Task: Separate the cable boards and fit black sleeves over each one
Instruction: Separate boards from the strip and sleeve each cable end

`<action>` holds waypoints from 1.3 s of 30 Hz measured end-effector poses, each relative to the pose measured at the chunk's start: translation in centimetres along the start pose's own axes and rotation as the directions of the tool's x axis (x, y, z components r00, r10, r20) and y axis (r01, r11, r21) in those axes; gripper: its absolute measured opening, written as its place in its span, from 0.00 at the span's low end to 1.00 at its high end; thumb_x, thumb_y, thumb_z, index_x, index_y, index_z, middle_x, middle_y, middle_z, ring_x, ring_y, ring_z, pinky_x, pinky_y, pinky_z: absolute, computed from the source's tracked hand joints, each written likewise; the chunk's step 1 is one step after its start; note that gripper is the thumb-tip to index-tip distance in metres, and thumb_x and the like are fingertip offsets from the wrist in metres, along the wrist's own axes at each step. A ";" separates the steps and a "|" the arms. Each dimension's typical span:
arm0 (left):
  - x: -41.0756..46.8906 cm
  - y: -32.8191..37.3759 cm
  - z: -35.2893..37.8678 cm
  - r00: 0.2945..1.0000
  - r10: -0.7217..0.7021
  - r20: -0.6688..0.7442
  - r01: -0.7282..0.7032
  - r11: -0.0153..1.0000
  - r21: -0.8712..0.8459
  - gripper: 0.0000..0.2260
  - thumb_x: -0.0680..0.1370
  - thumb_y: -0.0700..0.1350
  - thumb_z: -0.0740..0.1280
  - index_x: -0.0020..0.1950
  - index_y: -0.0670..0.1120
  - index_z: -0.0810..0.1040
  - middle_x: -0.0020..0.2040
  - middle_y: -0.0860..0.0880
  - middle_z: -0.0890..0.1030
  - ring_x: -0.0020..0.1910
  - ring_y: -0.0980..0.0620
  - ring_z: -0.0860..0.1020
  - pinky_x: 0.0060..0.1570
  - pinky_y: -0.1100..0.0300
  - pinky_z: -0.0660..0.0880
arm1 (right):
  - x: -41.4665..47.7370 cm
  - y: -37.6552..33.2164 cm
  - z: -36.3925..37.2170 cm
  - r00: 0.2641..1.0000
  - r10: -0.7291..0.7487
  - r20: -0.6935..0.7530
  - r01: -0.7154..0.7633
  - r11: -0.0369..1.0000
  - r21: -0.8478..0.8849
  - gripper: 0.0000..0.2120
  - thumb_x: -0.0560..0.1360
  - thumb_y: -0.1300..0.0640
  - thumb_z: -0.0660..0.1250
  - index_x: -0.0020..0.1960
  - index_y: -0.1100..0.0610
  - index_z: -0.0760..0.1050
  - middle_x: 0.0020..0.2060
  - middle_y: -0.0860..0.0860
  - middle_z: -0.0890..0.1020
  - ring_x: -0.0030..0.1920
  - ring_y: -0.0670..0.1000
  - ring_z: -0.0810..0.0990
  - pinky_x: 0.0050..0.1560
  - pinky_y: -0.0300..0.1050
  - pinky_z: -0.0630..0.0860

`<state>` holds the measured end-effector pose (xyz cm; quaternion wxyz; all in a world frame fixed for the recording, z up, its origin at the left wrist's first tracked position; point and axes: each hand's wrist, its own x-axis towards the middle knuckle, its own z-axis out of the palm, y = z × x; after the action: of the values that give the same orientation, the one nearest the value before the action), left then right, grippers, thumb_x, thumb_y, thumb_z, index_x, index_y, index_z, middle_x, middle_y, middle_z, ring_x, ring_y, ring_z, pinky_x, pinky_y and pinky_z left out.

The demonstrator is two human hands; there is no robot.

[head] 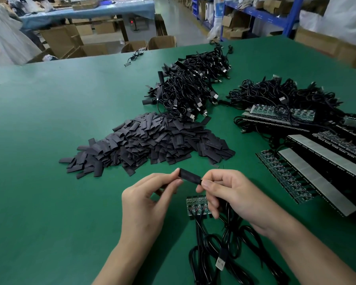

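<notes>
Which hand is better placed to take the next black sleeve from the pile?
Left hand, probably. Both hands pinch the held sleeve, but the sleeve pile lies ahead and mostly on the left, while the right hand is nearer the board strips.

The table (49, 120) fills the view. Mid-table, just behind the hands, sits the sleeve pile (148, 140). Behind it & slightly right, touching its far edge, lies a cable heap (189, 87). Right of that heap, a 2nd cable tangle (286, 93) rests on & behind stacked board strips (280, 114). More strips (317, 161) run along the right edge, nearer the person. Near the front the left hand (144, 202) & right hand (234, 196) hold 1 sleeve (190, 176) btwn them, above a short board strip (195, 205) lying on the table. Its cables (224, 243) trail toward the person, btwn the forearms. 1 lone cable (133, 57) lies near the far edge. Behind the table stand boxes (86, 48) on the floor; shelves (265, 13) far back right.
</notes>
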<state>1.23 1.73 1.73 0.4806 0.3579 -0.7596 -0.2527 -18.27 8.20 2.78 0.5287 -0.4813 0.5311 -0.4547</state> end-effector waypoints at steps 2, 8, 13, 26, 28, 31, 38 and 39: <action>0.0 0.0 0.1 1.000 -0.014 0.000 0.014 1.000 -0.006 0.07 0.74 0.43 0.75 0.51 0.47 0.88 0.43 0.58 0.86 0.39 0.57 0.84 0.41 0.63 0.79 | -0.1 -0.2 0.2 1.000 -0.004 -0.009 0.004 1.000 0.016 0.11 0.84 0.59 0.63 0.46 0.58 0.80 0.27 0.49 0.76 0.28 0.49 0.78 0.46 0.44 0.79; -0.1 0.2 0.1 1.000 -0.005 -0.016 0.004 1.000 -0.031 0.06 0.76 0.45 0.75 0.51 0.47 0.87 0.44 0.57 0.86 0.40 0.56 0.84 0.41 0.61 0.79 | -0.2 -0.4 0.5 1.000 -0.010 -0.029 0.011 1.000 0.029 0.12 0.84 0.58 0.64 0.44 0.54 0.81 0.28 0.51 0.77 0.30 0.51 0.79 0.47 0.42 0.80; -0.1 0.2 0.0 0.997 -0.001 -0.076 0.002 1.000 0.001 0.04 0.75 0.44 0.76 0.49 0.47 0.88 0.43 0.59 0.86 0.41 0.57 0.83 0.40 0.66 0.78 | -0.2 -0.4 0.7 1.000 -0.024 0.012 0.024 1.000 -0.014 0.17 0.84 0.56 0.64 0.38 0.45 0.80 0.29 0.49 0.79 0.32 0.52 0.81 0.51 0.41 0.79; -0.3 0.3 0.5 0.957 -0.286 0.041 0.286 0.915 -0.284 0.10 0.73 0.49 0.74 0.53 0.54 0.87 0.43 0.55 0.88 0.43 0.56 0.86 0.46 0.65 0.81 | -0.3 -0.5 0.8 0.998 -0.062 -0.014 0.061 0.998 -0.031 0.15 0.84 0.56 0.64 0.41 0.46 0.81 0.29 0.49 0.79 0.32 0.54 0.82 0.52 0.45 0.81; -0.2 0.5 0.6 0.929 -0.362 0.078 0.360 0.831 -0.425 0.07 0.72 0.47 0.74 0.49 0.52 0.88 0.42 0.49 0.88 0.43 0.51 0.87 0.44 0.61 0.82 | -0.2 -0.6 0.9 0.997 -0.071 -0.022 0.069 0.995 -0.076 0.15 0.84 0.56 0.64 0.41 0.45 0.81 0.30 0.50 0.82 0.35 0.58 0.84 0.52 0.45 0.81; 0.2 0.7 0.5 0.881 -0.449 0.147 0.443 0.677 -0.588 0.05 0.71 0.44 0.74 0.46 0.47 0.87 0.40 0.42 0.87 0.39 0.48 0.86 0.39 0.61 0.81 | 0.0 -0.2 0.7 0.999 -0.046 -0.007 0.044 0.983 -0.179 0.10 0.84 0.54 0.66 0.46 0.47 0.82 0.38 0.52 0.86 0.40 0.52 0.86 0.43 0.38 0.78; 0.7 -0.1 -0.1 0.792 -0.594 0.139 0.467 0.444 -0.765 0.05 0.71 0.45 0.74 0.44 0.48 0.88 0.41 0.43 0.86 0.40 0.52 0.86 0.40 0.63 0.81 | -0.3 -0.3 -1.4 0.999 -0.024 0.021 0.031 0.888 -0.458 0.18 0.73 0.31 0.65 0.50 0.43 0.84 0.41 0.43 0.85 0.40 0.41 0.80 0.45 0.37 0.76; 0.7 -0.3 -0.1 0.790 -0.595 0.149 0.469 0.429 -0.772 0.05 0.71 0.45 0.74 0.45 0.48 0.87 0.42 0.43 0.86 0.41 0.51 0.86 0.40 0.62 0.81 | -0.5 -0.4 -1.5 0.999 -0.005 0.043 0.025 0.881 -0.473 0.18 0.74 0.32 0.64 0.50 0.43 0.84 0.41 0.46 0.84 0.40 0.46 0.80 0.47 0.44 0.77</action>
<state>1.19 0.96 1.93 0.5346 0.3528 -0.3827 -0.6658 -19.75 8.56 3.24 0.4023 -0.6090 0.6115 -0.3057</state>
